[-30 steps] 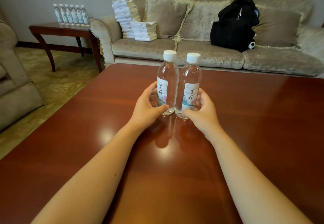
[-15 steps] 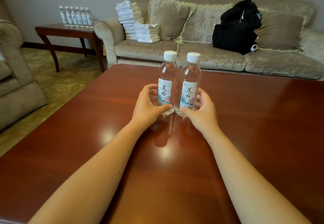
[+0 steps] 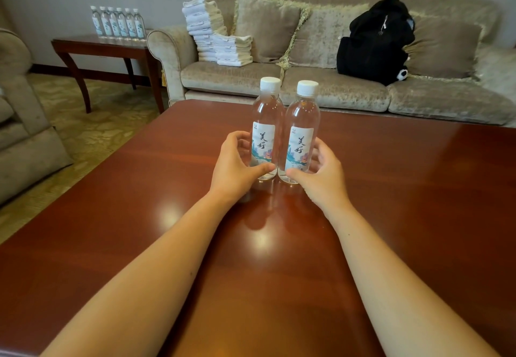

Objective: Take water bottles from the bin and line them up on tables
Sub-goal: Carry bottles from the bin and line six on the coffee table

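Glossy reddish-brown tabletop [image 3: 405, 203]. Clear bottles [image 3: 266, 111] [image 3: 303, 113], white caps [image 3: 270, 81], white labels [image 3: 264, 141] with black script, teal-pink artwork. Beige sofa [image 3: 229, 74]. Black bag [image 3: 371, 46]. White-and-cream towels [image 3: 212, 35]. Pale green-gold patterned carpet [image 3: 92, 133].

Both bare forearms are extending from the lower corners toward the frame's centre. The left grip [image 3: 234, 162] is clasping the left bottle [image 3: 266, 113], thumb in front; the right grip [image 3: 321, 173] is clasping the right bottle [image 3: 303, 116] likewise.

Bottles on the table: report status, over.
Left hand grips left bottle. Right hand grips right bottle. Both upright on table. Nothing blocking.
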Tool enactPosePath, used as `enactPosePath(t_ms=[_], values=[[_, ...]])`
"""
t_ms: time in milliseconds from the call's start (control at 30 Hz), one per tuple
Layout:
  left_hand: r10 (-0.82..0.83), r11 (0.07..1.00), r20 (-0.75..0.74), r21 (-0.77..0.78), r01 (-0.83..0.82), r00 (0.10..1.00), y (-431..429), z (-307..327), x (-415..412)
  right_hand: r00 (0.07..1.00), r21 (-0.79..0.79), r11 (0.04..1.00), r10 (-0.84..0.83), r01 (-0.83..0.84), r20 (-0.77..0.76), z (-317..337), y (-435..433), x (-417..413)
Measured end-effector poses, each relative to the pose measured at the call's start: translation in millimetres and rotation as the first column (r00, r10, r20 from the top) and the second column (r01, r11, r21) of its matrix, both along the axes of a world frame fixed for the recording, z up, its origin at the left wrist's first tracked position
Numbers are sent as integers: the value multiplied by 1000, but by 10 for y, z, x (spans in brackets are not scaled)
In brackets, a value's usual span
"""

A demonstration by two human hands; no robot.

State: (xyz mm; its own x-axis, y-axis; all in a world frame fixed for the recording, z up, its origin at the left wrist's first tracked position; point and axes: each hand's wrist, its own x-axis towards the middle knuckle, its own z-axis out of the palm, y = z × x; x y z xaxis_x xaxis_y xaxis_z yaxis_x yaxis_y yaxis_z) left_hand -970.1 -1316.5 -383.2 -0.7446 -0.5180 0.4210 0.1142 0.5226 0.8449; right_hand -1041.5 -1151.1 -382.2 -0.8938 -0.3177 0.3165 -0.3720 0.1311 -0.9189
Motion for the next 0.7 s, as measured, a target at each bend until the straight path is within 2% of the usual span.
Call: enactPosePath(t_ms=[400, 567, 700], values=[[-20, 1000, 22, -5, 20, 1000, 5, -6, 16, 1000, 29, 999, -23, 23, 8, 11, -12, 30], [-46, 999, 77, -23, 48, 996, 9, -20, 27, 1000, 45, 999, -21, 20, 9, -15, -9, 42], [-13, 1000, 142, -16, 15, 990, 0, -67, 53, 998, 146, 988, -50, 45, 26, -46, -10, 62]])
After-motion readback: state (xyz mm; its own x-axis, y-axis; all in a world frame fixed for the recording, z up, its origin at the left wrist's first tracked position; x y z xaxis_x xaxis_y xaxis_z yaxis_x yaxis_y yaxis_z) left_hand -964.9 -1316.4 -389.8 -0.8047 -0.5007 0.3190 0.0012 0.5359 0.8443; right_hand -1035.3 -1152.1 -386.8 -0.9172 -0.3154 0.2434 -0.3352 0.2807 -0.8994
